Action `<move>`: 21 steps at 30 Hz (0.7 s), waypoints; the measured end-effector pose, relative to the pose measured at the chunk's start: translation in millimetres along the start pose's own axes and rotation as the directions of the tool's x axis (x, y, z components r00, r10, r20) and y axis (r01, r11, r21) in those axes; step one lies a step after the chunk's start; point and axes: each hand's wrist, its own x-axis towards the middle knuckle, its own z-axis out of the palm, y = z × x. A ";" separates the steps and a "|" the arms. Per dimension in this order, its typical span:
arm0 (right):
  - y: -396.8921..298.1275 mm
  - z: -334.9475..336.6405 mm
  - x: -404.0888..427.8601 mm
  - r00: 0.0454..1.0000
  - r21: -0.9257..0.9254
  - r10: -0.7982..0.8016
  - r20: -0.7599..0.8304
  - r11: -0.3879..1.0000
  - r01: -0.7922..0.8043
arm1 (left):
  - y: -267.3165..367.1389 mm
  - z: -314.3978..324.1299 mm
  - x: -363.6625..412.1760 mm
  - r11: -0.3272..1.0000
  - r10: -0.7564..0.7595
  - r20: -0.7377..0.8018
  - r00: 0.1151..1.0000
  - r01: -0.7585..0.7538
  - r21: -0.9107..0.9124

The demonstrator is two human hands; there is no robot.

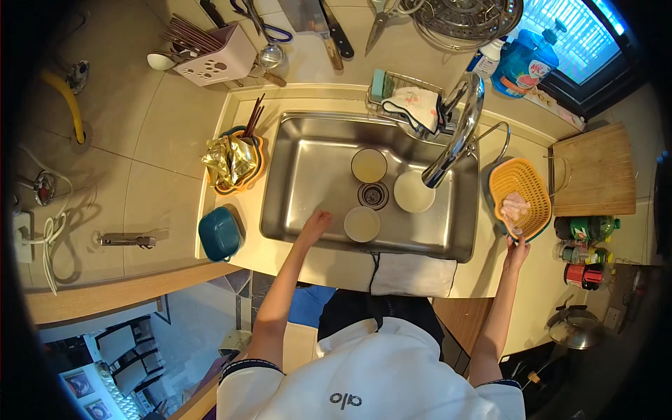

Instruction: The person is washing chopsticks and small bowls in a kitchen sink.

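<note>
My right hand (517, 252) is at the near rim of an orange plastic colander basket (530, 186), which sits in a blue-green basin and holds pieces of pale raw meat (514, 206). The fingers touch the rim; whether they grip it is hard to tell. My left hand (317, 223), fingers curled and apparently holding nothing, hovers over the left front part of the stainless steel sink (310, 173). Three round bowls stand in the sink around the drain (373, 196): one with yellowish liquid (369, 166), a pale one (362, 224) in front, and a white one (415, 191) below the faucet (451, 142).
Left of the sink are a basket with golden packaging (231, 160) and a blue-green container (219, 234). A folded cloth (415, 274) lies on the front edge. Knives (336, 37) and scissors (379, 26) lie behind. A cutting board (596, 170) and bottles (585, 229) are at the right.
</note>
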 end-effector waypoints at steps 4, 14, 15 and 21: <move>11.2 11.7 28.5 0.996 0.099 -0.012 -0.087 0.995 0.021 | -21.7 10.3 4.7 0.990 0.021 -0.027 0.999 -0.017 0.138; 35.1 30.2 -3.6 0.950 0.456 0.311 -0.025 0.849 -0.266 | 161.9 53.2 49.5 0.876 0.482 -0.296 0.825 -0.442 0.193; 38.5 38.0 -8.7 0.951 0.372 0.307 -0.042 0.888 -0.270 | 204.1 48.8 51.3 0.710 0.693 -0.288 0.661 -0.553 0.436; 51.6 92.3 -48.5 0.957 0.172 0.290 0.011 0.942 -0.287 | 309.1 73.2 95.6 0.191 0.924 0.045 0.379 -0.561 0.805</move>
